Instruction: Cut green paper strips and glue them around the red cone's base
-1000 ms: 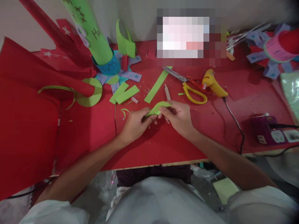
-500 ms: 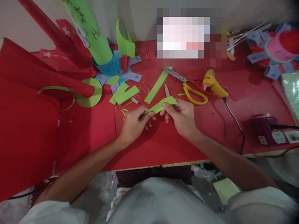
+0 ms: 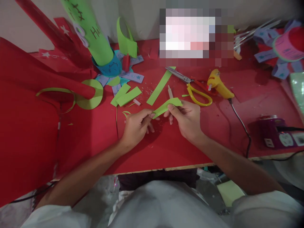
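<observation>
Between my hands, above the red table, is a light green foam or paper strip. My left hand pinches its left end between thumb and fingers. Toward the other end, my right hand grips the strip with the thumb on top; the fingers beneath are partly hidden. A glue stick lies just beyond the strip. Behind it rests a longer green strip, partly under the blades of scissors with yellow handles. Two short green strips lie left of these.
A yellow glue gun lies right, its cord running toward a purple power strip. A green tube in a blue base stands back left. Red sheeting covers the left side. A pink-and-purple paper craft is far right.
My left fingers have shifted slightly along the strip's left end, showing its tip. My right hand keeps its grip, and the view has moved slightly.
</observation>
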`<state>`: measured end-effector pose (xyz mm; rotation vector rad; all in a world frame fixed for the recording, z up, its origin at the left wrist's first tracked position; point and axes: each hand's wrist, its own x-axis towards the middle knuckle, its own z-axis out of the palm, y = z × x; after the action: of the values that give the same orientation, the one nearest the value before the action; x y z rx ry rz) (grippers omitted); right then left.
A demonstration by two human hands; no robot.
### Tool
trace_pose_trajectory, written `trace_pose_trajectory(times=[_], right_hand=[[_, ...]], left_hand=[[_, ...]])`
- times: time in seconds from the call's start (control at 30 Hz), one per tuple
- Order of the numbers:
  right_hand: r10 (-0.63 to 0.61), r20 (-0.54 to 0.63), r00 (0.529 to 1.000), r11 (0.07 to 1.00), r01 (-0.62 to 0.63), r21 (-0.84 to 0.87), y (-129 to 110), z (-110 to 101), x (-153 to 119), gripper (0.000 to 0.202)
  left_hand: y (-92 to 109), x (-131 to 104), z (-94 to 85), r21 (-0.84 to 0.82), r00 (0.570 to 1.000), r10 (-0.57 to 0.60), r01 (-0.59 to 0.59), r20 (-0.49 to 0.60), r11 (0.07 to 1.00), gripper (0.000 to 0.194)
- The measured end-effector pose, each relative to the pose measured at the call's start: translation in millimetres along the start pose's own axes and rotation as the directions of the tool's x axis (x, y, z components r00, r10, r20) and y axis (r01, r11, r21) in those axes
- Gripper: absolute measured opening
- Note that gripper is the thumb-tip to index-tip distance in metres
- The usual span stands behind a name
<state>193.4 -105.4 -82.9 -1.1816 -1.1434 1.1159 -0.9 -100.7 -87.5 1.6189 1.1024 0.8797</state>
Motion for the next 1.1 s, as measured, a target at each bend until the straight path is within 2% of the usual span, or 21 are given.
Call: trace_pose_trajectory(times=[0.1,0.3,0.63,0.93,1.1], right_hand=[[-0.02,0.013,1.0,1.0,0.021,-0.021,0,-2,0,0.037],[-0.029,0.036,0.999,1.0,0.029,0.008,0,-4,2,0.036],[-0.031,0.03,0.999,0.999,0.03,0.02,4,-3,3,0.039],[-0.055,-0.014,0.998,0.998,0.055,0.024,7,-6,7,0.034],[-0.062,0.011,0.998,0.996,0.061,0.07,7,-5,7,0.034]], left_hand=[[2,1,0.1,-0.016,0.999,-0.03,0.03,-0.015,0.999,0.035],[1,4,2.3,-0.183,0.995,-0.095,0.095,0.008,0.978,0.036],[-4,5,1.2,-0.145,0.995,-0.095,0.096,0.016,0.985,0.035],[-12,7,2.6,-0.182,1.0,-0.021,0.022,0.004,0.983,0.025],[-14,7,1.2,-0.03,0.999,0.028,-0.027,0.031,0.999,0.028]])
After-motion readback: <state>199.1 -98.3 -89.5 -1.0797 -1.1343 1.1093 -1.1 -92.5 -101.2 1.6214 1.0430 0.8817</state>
